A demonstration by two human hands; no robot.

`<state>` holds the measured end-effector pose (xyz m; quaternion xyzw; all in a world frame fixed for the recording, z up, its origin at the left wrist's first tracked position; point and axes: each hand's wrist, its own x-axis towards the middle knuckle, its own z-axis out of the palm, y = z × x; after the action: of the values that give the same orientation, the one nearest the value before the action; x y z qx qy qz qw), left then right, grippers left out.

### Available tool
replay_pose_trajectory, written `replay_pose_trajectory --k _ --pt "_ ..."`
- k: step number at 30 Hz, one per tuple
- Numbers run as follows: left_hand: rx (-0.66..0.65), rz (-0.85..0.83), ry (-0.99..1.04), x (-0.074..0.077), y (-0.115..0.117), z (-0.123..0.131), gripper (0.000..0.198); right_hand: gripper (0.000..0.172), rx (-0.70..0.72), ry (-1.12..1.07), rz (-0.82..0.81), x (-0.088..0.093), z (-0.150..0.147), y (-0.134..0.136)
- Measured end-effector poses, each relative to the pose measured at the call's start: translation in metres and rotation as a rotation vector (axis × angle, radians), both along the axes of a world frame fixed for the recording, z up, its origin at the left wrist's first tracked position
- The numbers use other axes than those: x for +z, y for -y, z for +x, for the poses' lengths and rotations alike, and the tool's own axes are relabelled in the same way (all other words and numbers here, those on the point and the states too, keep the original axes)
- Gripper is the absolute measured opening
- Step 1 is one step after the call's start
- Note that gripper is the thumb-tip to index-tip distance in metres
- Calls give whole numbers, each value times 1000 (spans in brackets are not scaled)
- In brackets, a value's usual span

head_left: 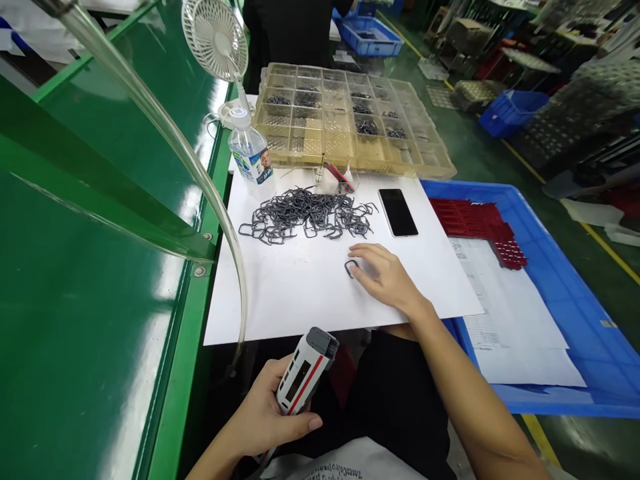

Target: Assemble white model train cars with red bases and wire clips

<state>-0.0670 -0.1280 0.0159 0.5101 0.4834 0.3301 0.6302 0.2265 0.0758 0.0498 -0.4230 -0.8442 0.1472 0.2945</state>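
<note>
My left hand (pixel 273 410) is wrapped round a white and grey device with a red stripe (pixel 306 373), held over my lap below the sheet's front edge. Over the white sheet (pixel 290 287), my right hand (pixel 383 277) has its fingers apart, thumb and fingertips beside one small dark U-shaped clip (pixel 349 268); whether they touch it cannot be made out. A pile of similar dark clips (pixel 310 212) lies farther back on the sheet. Right of the pile rests a black-screened phone (pixel 399 212).
Behind the pile stand a bottle (pixel 253 153), a small fan (pixel 215 40) and a compartment tray (pixel 340 127). A blue bin (pixel 560 300) with red parts and papers is at right. A clear tube (pixel 200 173) curves down at left. A person (pixel 290 30) is beyond.
</note>
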Motion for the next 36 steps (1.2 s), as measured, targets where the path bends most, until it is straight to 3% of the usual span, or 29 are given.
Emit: replay_pose_trajectory --k 3,6,10,13,15,18,23,29,36 --pt "35 66 -29 9 -6 6 48 27 -217 65 -35 -13 -9 17" --pt "-21 117 -68 19 -13 12 31 20 -271 -66 -99 -13 -18 33" --pt "-90 161 -29 26 -18 16 28 17 -167 -496 -315 26 -27 74" --pt "-117 189 -5 26 -17 16 26 25 -14 -574 -380 63 -38 114" --pt "-128 192 7 25 -16 16 23 31 25 -551 -349 76 -45 135" --pt "-136 191 24 24 -14 18 22 35 20 -499 -284 79 -52 152" --pt "-136 196 30 25 -10 20 21 51 35 -364 -149 72 -54 164" --pt "-149 194 20 27 -5 24 23 71 47 -25 113 77 -44 169" --pt "-210 194 9 27 -1 30 23 52 133 162 202 86 -22 174"
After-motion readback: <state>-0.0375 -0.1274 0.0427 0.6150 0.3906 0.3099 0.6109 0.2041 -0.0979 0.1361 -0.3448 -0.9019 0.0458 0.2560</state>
